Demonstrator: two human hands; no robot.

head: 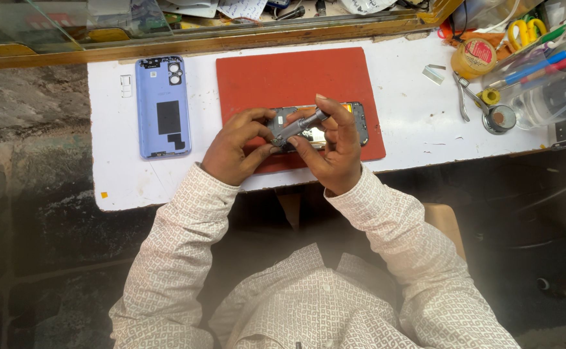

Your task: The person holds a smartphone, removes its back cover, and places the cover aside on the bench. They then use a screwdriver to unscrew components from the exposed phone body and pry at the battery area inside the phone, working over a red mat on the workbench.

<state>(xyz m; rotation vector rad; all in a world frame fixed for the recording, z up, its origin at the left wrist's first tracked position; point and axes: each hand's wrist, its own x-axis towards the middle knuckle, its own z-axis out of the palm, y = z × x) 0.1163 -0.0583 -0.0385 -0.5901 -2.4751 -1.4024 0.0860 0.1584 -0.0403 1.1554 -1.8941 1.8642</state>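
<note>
An opened phone [351, 115] with its inner parts showing lies on a red mat [283, 77] on a white table [412, 113]. My right hand [331, 152] grips a grey metal screwdriver [302, 124], its tip down on the phone's left end. My left hand [234, 145] steadies that left end, fingers curled against the phone and the tool's tip. The phone's detached lilac back cover [162, 106] lies face down on the table to the left of the mat.
A small white tray piece [126, 85] lies left of the cover. At the right are tweezers [462, 97], a yellow tape roll [473, 57], a small round tin [500, 119], scissors [525, 29], pens [541, 64] and a clear container [554, 97]. A wooden ledge [231, 40] borders the table's far edge.
</note>
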